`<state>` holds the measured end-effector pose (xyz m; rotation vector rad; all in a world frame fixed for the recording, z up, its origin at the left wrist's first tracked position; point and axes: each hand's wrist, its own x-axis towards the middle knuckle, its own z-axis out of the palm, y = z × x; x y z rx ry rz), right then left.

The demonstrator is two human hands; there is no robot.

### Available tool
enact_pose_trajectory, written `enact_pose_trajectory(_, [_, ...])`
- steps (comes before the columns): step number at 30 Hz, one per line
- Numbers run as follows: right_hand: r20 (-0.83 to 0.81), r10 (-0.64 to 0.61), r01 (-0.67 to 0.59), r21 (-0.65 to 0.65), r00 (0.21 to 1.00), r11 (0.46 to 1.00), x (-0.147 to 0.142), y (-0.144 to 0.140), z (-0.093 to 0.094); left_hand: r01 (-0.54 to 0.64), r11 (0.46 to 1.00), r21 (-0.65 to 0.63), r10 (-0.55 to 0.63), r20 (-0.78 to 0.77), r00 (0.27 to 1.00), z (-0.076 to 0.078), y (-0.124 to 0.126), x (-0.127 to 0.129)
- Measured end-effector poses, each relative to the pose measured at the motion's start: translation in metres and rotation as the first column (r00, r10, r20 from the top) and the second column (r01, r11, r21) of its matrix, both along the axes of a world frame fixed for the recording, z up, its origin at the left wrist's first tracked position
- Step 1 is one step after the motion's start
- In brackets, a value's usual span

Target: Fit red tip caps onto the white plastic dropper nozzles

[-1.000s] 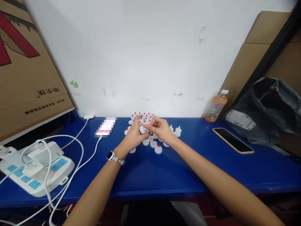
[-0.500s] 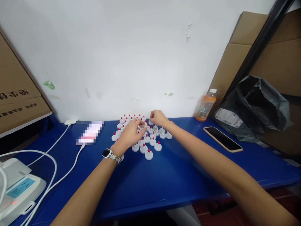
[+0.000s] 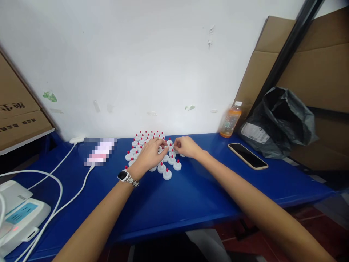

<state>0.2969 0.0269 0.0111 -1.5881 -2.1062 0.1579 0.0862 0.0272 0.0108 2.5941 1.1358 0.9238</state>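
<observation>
caps (image 3: 152, 151): white with red tips, clustered on the blue bench (image 3: 191, 196), far middle
left hand (image 3: 149, 155): fingers pinched on one cap, I think
right hand (image 3: 187, 146): fingers curled at the cluster; grip can't be told
tip: best kept low so neighbours aren't knocked

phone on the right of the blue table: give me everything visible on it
The phone is a slim slab with a dark, unlit screen facing up and a light gold or tan edge, likely a case. It lies flat on the blue table, angled diagonally, right of the right hand and apart from it. The black bag sits just behind it; nothing touches the phone.
</observation>
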Motion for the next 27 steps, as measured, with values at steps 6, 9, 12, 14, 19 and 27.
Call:
enact_pose_trajectory(6, [-0.345, 0.003, 0.029, 0.088, 0.939, 0.996, -0.009, -0.015, 0.014, 0.031, 0.994, 0.105, -0.034, 0.029, 0.999, 0.004, -0.010, -0.004])
enact_pose_trajectory(9, [-0.561, 0.146, -0.101, 0.111, 0.815, 0.989, -0.029, -0.024, 0.024, 0.075, 0.992, 0.104, -0.075, 0.004, 0.997, 0.005, -0.015, -0.015])
enact_pose_trajectory(12, [-0.645, 0.286, -0.287, 0.106, 0.708, 0.952, -0.053, -0.026, 0.029, 0.095, 0.995, 0.007, -0.094, -0.025, 0.995, 0.003, -0.018, -0.033])
enact_pose_trajectory(14, [-0.642, 0.309, -0.317, 0.108, 0.702, 0.942, -0.067, -0.020, 0.028, 0.055, 0.998, -0.041, -0.056, -0.019, 0.998, 0.002, -0.018, -0.049])
enact_pose_trajectory(19, [-0.239, 0.258, -0.240, 0.103, 0.936, 0.965, -0.089, 0.012, 0.020, -0.120, 0.985, -0.126, 0.128, 0.056, 0.990, -0.001, -0.013, -0.083])
enact_pose_trajectory(27, [0.271, 0.198, -0.169, -0.126, 0.942, 0.978, -0.095, 0.026, 0.022, -0.140, 0.985, -0.101, 0.145, 0.044, 0.988, -0.007, -0.010, -0.085])
